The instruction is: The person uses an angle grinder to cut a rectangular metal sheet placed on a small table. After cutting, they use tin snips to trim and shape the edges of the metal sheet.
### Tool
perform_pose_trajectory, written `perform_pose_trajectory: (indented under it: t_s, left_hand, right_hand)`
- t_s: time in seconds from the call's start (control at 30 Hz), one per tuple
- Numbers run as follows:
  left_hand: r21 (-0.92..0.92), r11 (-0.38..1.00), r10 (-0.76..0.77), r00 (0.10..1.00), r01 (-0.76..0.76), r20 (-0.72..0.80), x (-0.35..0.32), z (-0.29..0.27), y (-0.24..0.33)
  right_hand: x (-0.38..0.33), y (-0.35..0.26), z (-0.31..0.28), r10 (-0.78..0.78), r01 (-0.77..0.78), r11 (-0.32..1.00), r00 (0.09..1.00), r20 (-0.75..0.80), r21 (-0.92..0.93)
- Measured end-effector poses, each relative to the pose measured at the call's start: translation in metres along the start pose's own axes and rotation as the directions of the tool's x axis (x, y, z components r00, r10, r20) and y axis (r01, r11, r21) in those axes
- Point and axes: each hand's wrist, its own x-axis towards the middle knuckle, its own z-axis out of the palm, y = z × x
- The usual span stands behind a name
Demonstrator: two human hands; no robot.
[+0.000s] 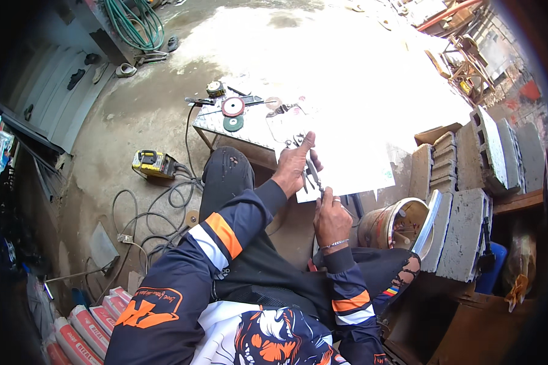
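Over the near edge of a small, brightly lit metal table (259,137), my left hand (293,163) is wrapped round a pair of metal pliers (312,173), thumb pointing up and away. The tool's head shows above my fingers, and its handles slant down toward my right. Fingers of my right hand (333,220) are pinched on the lower end of the pliers. Glare and my fingers hide part of the tool. Beyond my left hand lie a red-rimmed disc (232,106), a green grinding disc (233,123) and a tape measure (215,89).
A yellow welding machine (153,164) with coiled black cables stands on the floor at left. To the right are a bucket (377,226) and stacked concrete blocks (461,234). Red-and-white bags (91,328) lie at lower left. A green hose (137,27) hangs at far left.
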Motion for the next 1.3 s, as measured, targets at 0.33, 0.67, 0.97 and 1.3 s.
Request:
perform_pose_trajectory:
  t_s: [0.33,0.67,0.97,1.3]
  left_hand:
    - [-0.089,0.996,0.038,0.899,0.001,0.435,-0.01,-0.006,0.033]
    - [-0.027,0.995,0.103,0.957,-0.099,0.273,-0.015,0.0,0.031]
    - [-0.026,0.985,0.173,0.972,-0.171,0.156,-0.015,0.011,0.024]
    - [-0.078,0.996,-0.009,0.907,0.046,0.422,-0.018,0.006,0.026]
  right_hand:
    - [0.016,0.022,-0.006,-0.478,-0.711,-0.33,0.693,0.54,0.621]
    - [0.009,0.016,0.001,-0.303,-0.686,-0.406,0.725,0.619,0.604]
    - [0.01,0.007,-0.002,0.067,-0.106,0.564,0.994,0.082,0.819]
    - [0.007,0.019,-0.004,-0.439,-0.742,-0.474,0.666,0.603,0.474]
